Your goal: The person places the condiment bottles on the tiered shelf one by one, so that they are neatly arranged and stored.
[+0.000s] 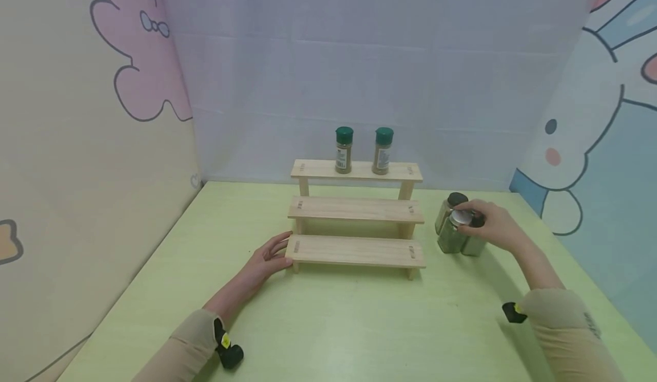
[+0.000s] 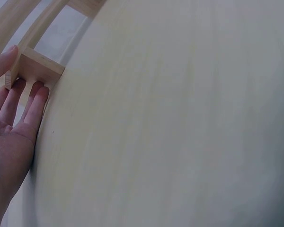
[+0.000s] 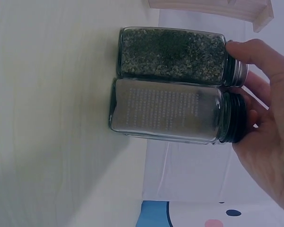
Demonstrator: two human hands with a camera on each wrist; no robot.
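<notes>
My right hand [image 1: 490,225] pinches the silver lid of a spice jar [image 1: 451,238] that stands on the table. Green flaky herbs fill this jar [image 3: 173,54] in the right wrist view. Close beside it, under my palm, is a black-lidded jar [image 3: 165,109] with a printed label. Another black-lidded jar [image 1: 444,214] stands just behind. My left hand [image 1: 264,261] holds the left end of a three-step wooden rack [image 1: 354,251] at its lowest step. In the left wrist view the thumb lies against the plank [image 2: 40,59] and the fingers touch the end support.
Two green-capped spice bottles, one on the left [image 1: 343,151] and one on the right [image 1: 382,152], stand on the rack's top step. The pale yellow table [image 1: 349,325] ends at a white cloth backdrop [image 1: 308,80]. Printed side panels flank the table.
</notes>
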